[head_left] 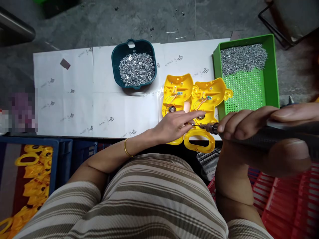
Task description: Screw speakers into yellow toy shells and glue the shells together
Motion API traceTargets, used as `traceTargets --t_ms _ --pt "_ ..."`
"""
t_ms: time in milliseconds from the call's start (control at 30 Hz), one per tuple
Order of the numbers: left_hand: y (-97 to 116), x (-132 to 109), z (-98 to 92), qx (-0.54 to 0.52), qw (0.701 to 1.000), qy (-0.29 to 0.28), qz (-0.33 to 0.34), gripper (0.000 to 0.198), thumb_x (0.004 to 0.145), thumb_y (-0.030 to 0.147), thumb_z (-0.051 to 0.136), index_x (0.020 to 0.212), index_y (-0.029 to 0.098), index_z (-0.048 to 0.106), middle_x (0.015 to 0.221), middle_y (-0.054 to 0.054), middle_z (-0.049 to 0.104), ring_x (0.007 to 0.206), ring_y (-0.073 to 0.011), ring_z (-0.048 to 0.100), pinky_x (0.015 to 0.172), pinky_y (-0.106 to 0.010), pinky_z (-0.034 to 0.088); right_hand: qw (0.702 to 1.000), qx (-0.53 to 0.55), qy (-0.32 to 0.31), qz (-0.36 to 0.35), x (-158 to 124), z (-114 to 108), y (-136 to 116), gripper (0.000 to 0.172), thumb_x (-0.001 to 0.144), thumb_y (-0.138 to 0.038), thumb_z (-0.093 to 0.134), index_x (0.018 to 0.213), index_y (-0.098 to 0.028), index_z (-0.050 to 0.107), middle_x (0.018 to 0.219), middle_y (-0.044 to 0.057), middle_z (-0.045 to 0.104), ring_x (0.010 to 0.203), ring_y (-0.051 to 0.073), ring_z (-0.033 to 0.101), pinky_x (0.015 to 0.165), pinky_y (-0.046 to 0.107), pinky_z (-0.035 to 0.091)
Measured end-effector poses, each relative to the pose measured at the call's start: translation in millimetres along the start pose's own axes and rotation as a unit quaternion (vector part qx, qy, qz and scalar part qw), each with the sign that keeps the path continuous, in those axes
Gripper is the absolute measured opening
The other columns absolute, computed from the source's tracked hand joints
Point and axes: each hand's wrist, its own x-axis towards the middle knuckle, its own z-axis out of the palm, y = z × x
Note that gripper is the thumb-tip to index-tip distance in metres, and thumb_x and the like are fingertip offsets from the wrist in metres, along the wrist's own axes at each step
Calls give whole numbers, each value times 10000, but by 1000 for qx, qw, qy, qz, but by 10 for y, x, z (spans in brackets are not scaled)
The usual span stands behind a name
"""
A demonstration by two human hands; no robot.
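At the near edge of the white-papered table (124, 114), dial centred on the left hand (171, 126), 12 = far side. Two yellow housings lie open side up: left housing (185, 87) at 12, right housing (217, 92) at 1, just beside it. Each has a small circuit board, thin wires and a round speaker inside; the right speaker is partly hidden by the left hand.

Left hand: index extended over the right housing, other fingers bent, fingertips right at the bit (200, 126). Can't tell if they pinch a screw or how tightly they close. Right hand (245, 122) at 3: fingers wrapped round a dark power driver (213, 128), bit pointing to 9, its tip low on the right housing, just above the loop handle (198, 149).

Dark green tub (155, 63) at 11, holds a heap of shiny small metal parts. Bright green basket (272, 79) at 2, more metal pieces piled toward its far side. Small brown scrap (65, 64) at 10 on the paper. Off the table: blue crate (56, 159) at 8 with yellow parts in it, red crates (281, 199) at 4.
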Motion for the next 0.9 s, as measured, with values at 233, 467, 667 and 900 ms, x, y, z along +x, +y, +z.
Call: traceTargets --t_ms 233,467,667,900 --pt "-14 -6 -3 -6 1000 8 15 353 943 140 514 1291 163 567 1173 -29 716 847 -100 685 811 -225 542 997 21 -11 -80 -31 -9 103 196 788 -342 669 851 -157 661 545 -35 551 407 114 521 392 279 454" --pt "-30 -27 8 -12 1000 -12 2 377 957 190 498 1329 163 548 1069 -34 736 862 -127 670 818 -254 533 997 -12 -13 -79 39 45 101 137 773 -339 704 834 -223 666 506 -49 569 326 124 482 317 286 443" --pt "9 0 -17 19 1000 -5 0 399 972 279 496 1357 178 508 1146 -53 711 885 -139 654 825 -279 519 993 -11 13 -118 18 39 37 179 776 -334 695 891 -196 695 484 -55 521 319 123 454 297 300 397" --pt "217 -123 102 165 975 -75 131 335 945 447 556 1072 155 660 1173 -89 694 1116 -224 603 934 -371 454 993 -74 5 -96 25 -299 -41 218 821 -436 659 811 -219 678 529 -24 536 434 150 542 419 321 473"
